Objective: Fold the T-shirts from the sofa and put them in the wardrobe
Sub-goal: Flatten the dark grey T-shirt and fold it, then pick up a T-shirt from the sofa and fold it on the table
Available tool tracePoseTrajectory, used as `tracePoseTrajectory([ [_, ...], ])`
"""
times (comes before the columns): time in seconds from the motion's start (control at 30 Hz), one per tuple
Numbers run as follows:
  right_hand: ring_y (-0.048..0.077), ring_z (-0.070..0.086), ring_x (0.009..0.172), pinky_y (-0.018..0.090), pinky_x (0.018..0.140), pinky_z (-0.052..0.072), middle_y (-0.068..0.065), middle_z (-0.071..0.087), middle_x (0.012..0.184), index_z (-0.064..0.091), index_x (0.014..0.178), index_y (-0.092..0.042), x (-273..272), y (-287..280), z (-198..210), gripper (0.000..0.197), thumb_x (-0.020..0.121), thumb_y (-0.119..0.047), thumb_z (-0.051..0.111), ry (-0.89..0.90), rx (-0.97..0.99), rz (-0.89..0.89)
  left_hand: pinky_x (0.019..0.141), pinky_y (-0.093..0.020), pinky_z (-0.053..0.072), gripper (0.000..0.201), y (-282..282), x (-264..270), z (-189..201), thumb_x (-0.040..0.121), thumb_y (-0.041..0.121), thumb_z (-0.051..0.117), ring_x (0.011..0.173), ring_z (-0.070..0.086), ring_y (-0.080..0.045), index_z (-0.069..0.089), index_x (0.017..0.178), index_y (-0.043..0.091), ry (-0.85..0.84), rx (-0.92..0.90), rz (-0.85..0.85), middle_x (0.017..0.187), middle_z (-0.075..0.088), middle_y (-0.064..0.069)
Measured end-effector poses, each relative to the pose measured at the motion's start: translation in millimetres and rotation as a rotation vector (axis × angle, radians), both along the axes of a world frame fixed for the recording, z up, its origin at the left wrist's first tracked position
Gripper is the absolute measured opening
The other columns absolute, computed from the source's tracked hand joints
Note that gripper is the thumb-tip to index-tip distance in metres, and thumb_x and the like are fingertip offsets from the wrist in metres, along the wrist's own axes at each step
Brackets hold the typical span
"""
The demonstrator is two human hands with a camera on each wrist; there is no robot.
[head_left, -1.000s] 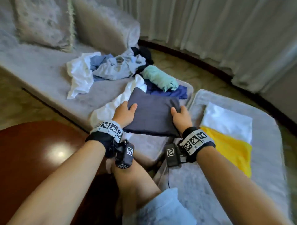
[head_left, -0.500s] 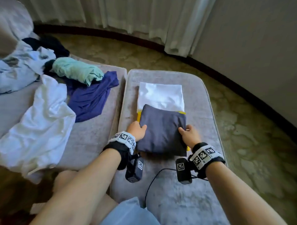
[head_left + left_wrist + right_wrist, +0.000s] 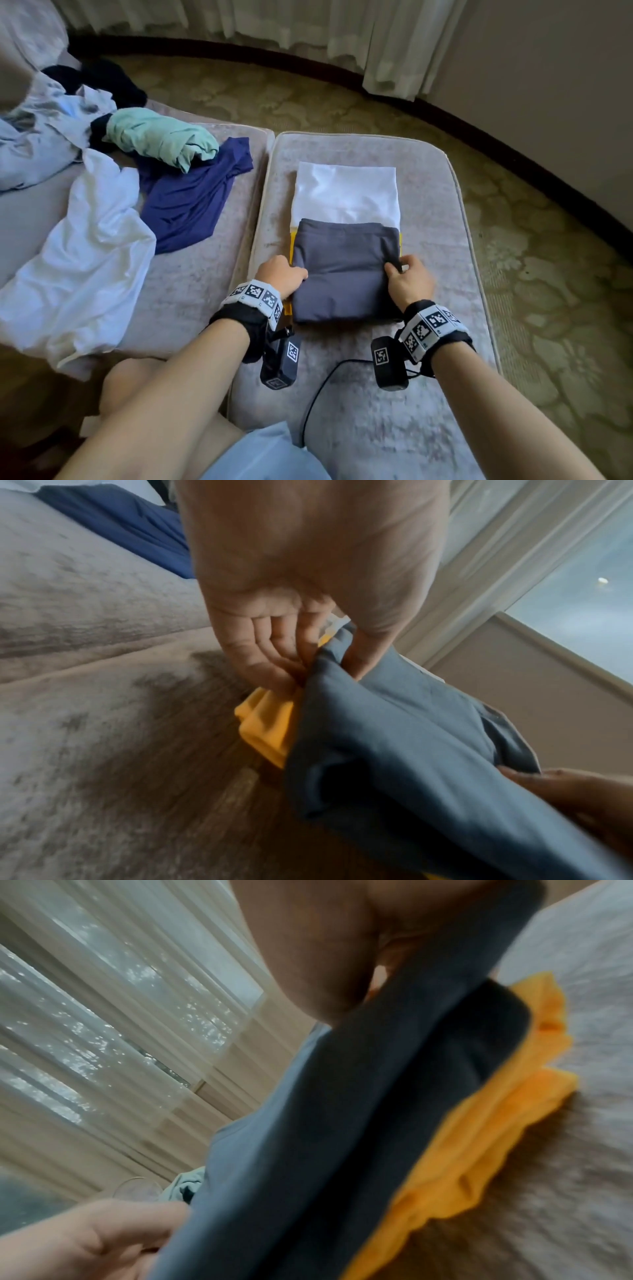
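Grey T-shirt point(image 3: 342, 270) over yellow T-shirt point(image 3: 265, 725)

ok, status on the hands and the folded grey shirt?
Left hand and right hand each grip a side edge of the folded dark grey T-shirt. It lies atop the folded yellow T-shirt. Unfolded shirts remain on the grey sofa.

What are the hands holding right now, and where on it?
Both hold the folded grey T-shirt: left hand pinches its left edge, right hand its right edge.
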State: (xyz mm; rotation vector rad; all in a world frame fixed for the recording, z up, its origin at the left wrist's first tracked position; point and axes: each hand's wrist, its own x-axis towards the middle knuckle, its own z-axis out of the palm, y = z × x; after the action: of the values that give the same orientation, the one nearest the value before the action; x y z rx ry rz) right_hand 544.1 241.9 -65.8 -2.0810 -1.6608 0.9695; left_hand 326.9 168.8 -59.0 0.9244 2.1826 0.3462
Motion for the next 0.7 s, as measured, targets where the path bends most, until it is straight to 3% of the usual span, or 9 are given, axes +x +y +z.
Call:
tracePoseTrajectory([
  [0.1,0.038,0.05,0.115,0.04,0.097,0.039,0.018,0.056,0.122,0.051,0.121,-0.005,-7.3,1.4,8.5,0.04,0.085,-0.02,0.062,-0.007,0.149,-0.065,0.084,-0.039,0.046,0.047,-2.1,-1.1,5.7,0.074,0.024,0.071,0.103,0.052,-0.033,0.048,0.113,0.009,0.147,0.265,-0.024,0.115,0.051,-0.012],
  [0.17,0.035,0.045,0.119,0.04,0.102,0.034,0.015,0.052,0.127,0.054,0.125,-0.01,-17.7,-2.5,14.4,0.043,0.084,-0.016,0.062,-0.034,0.375,0.059,0.096,-0.04,0.04,0.051,0.9,1.4,15.1,0.078,0.026,0.07,0.119,0.043,-0.03,0.048,0.124,0.019,0.312,0.476,-0.242,0.129,0.043,-0.009],
  [0.2,0.032,0.042,0.123,0.039,0.105,0.032,0.011,0.05,0.133,0.056,0.127,-0.015,-24.3,-4.1,15.1,0.042,0.085,-0.015,0.061,-0.054,0.425,0.172,0.103,-0.04,0.035,0.055,3.5,3.8,19.9,0.083,0.033,0.067,0.131,0.034,-0.027,0.046,0.133,0.025,0.368,0.477,-0.382,0.142,0.036,-0.005],
  [0.3,0.022,0.019,0.146,0.044,0.117,0.017,-0.001,0.027,0.157,0.05,0.138,-0.035,-39.9,-11.4,9.6,0.044,0.094,-0.027,0.051,-0.186,0.246,0.434,0.115,-0.051,0.012,0.067,9.3,6.5,17.1,0.095,0.053,0.044,0.149,-0.001,-0.021,0.015,0.153,0.034,0.389,0.104,-0.619,0.162,-0.004,0.008],
  [0.37,0.016,0.001,0.15,0.051,0.119,0.005,-0.005,0.008,0.163,0.036,0.145,-0.042,-43.6,-15.2,6.2,0.049,0.097,-0.033,0.043,-0.286,0.055,0.478,0.115,-0.057,0.004,0.073,9.8,-3.3,6.2,0.096,0.06,0.033,0.149,-0.005,-0.029,-0.001,0.154,0.034,0.267,-0.139,-0.551,0.162,-0.012,0.006],
  [0.43,0.017,-0.003,0.15,0.053,0.119,0.002,-0.004,0.005,0.164,0.033,0.147,-0.04,-46.7,-16.0,10.0,0.051,0.097,-0.034,0.04,-0.313,0.006,0.45,0.117,-0.055,0.003,0.075,7.3,-16.0,1.4,0.095,0.063,0.031,0.148,-0.002,-0.036,-0.002,0.155,0.032,0.166,-0.183,-0.423,0.162,-0.006,-0.004],
  [0.53,0.02,0.009,0.149,0.051,0.119,0.008,0.001,0.024,0.159,0.043,0.144,-0.028,-59.1,-14.1,25.5,0.049,0.095,-0.03,0.043,-0.256,0.093,0.315,0.118,-0.044,0.015,0.062,1.2,-35.2,8.6,0.1,0.049,0.035,0.146,0.015,-0.035,0.019,0.153,0.02,0.146,0.008,-0.316,0.16,0.014,-0.014],
  [0.6,0.022,0.022,0.145,0.05,0.118,0.015,0.004,0.037,0.152,0.049,0.139,-0.02,-77.6,-14.1,36.4,0.046,0.093,-0.028,0.046,-0.219,0.154,0.308,0.112,-0.045,0.028,0.053,-6.1,-52.6,20.0,0.1,0.043,0.037,0.138,0.03,-0.036,0.033,0.146,0.017,0.162,0.081,-0.253,0.152,0.029,-0.015],
  [0.7,0.027,0.039,0.134,0.044,0.111,0.031,0.008,0.048,0.141,0.054,0.134,-0.016,-123.4,-22.2,50.7,0.042,0.093,-0.026,0.05,-0.165,0.2,0.389,0.108,-0.045,0.033,0.053,-23.5,-89.1,34.7,0.1,0.042,0.038,0.131,0.037,-0.038,0.036,0.142,0.01,0.138,0.081,-0.125,0.143,0.037,-0.021],
])
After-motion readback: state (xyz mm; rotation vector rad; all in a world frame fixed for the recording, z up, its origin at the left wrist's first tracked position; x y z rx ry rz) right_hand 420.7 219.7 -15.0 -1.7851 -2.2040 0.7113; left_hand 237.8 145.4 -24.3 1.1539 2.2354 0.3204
